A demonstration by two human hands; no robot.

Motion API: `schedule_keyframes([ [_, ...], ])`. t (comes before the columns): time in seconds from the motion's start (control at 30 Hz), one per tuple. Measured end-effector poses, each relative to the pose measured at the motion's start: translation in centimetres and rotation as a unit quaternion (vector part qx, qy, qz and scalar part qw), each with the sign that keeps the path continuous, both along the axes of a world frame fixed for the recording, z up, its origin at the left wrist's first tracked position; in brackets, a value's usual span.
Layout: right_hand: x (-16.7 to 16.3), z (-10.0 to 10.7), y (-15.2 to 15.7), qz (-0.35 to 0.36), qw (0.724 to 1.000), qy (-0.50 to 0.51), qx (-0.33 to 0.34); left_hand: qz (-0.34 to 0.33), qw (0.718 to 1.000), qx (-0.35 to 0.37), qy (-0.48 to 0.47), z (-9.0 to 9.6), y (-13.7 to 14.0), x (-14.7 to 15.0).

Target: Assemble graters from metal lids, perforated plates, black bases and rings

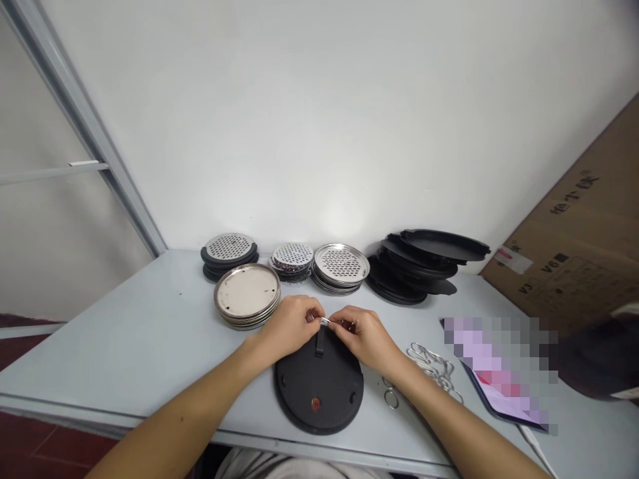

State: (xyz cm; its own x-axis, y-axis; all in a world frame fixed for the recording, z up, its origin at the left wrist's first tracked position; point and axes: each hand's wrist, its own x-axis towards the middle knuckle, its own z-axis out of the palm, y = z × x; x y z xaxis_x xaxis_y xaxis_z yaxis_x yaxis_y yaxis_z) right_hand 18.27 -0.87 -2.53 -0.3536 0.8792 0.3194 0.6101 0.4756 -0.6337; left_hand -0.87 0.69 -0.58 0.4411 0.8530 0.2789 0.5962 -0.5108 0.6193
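Observation:
A round black plastic disc (319, 392) lies on the table in front of me, with a short strap-like tab at its far edge and a small reddish mark near its near edge. Just above that tab, my left hand (295, 320) and my right hand (363, 332) meet, thumbs and fingers pinched on a small silvery metal ring (325, 320). The fingers cover most of this ring. Several loose metal rings (430, 362) lie in a pile beside my right forearm, with a single ring (391, 399) nearer to me.
Behind my left hand stands a stack of plain metal discs (248, 291). Along the wall are perforated metal plates (293, 254), grater-like discs (342, 263), black-rimmed perforated discs (229, 247) and black trays (444, 246). A phone (499, 392) and cardboard box (569, 226) occupy the right.

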Motion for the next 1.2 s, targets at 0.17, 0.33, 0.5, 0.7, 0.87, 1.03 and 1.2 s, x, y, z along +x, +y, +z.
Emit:
schedule_keyframes([
  [0.17, -0.1, 0.6, 0.2, 0.006, 1.000, -0.006, -0.001, 0.008, 1.000, 0.012, 0.021, 0.5, -0.1, 0.2],
  [0.33, -0.6, 1.0, 0.2, -0.001, 0.999, -0.026, -0.023, -0.003, 1.000, -0.021, 0.019, 1.1, -0.1, -0.5],
  [0.5, -0.7, 0.2, -0.3, -0.022, 0.999, 0.015, -0.030, 0.007, 0.999, -0.026, -0.034, 0.0, -0.5, -0.6],
  [0.7, -0.7, -1.3, -0.9, -0.055, 0.997, 0.055, 0.010, 0.013, 0.997, -0.010, -0.075, -1.6, -0.5, -0.7],
  [0.87, -1.3, -2.1, -1.2, -0.039, 0.996, 0.076, 0.030, 0.026, 0.997, 0.008, -0.073, -2.3, -0.5, -0.9],
  [1.03, -1.3, -2.6, -1.3, -0.037, 0.996, 0.071, 0.036, 0.029, 0.997, 0.030, -0.063, -2.6, -0.7, -0.8],
  [1.2, -1.2, -2.8, -1.3, -0.022, 0.996, 0.072, 0.038, 0.038, 0.997, 0.043, -0.060, -2.6, -1.0, -0.7],
])
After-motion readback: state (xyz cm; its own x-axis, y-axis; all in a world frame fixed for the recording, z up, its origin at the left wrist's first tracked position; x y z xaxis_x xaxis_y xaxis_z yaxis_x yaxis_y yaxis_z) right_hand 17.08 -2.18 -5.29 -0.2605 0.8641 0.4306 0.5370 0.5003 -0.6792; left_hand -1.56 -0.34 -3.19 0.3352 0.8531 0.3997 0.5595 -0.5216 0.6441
